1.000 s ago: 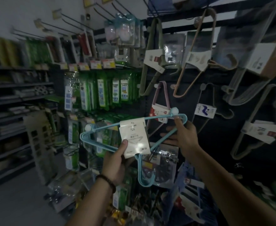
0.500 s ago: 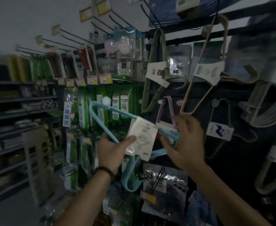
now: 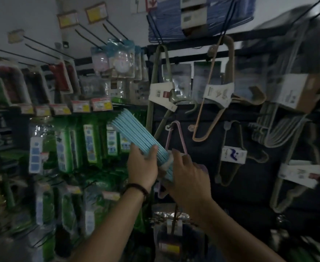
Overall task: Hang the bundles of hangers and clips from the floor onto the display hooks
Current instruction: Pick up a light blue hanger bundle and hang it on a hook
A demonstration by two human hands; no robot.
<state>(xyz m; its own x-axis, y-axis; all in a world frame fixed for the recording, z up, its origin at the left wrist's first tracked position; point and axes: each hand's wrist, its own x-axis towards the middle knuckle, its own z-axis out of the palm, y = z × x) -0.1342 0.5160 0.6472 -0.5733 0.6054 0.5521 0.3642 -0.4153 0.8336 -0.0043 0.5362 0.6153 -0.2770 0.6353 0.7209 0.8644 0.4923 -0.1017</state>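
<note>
Against the dark display panel (image 3: 199, 148), the blue hanger bundle (image 3: 136, 135) tilts toward eleven o'clock. The left hand (image 3: 142, 167) grips its middle; the right hand (image 3: 185, 176) curls round its banded end. Likely mid-hanging: next, turn it onto a hook.

Your left hand (image 3: 143, 168) holds the hanger bundle (image 3: 140, 138) from below and its left, your right hand (image 3: 186, 175) grips its lower end just to the right, and the bundle slants up and leftward in front of the display wall (image 3: 199, 154). Directly behind it a smaller hanger set (image 3: 181, 137) hangs on that wall, with more hanger sets (image 3: 217, 93) above and to the right. Left of the bundle, packaged goods (image 3: 91, 144) hang in rows under price tags (image 3: 80, 106), and hooks (image 3: 91, 33) jut out above them.
</note>
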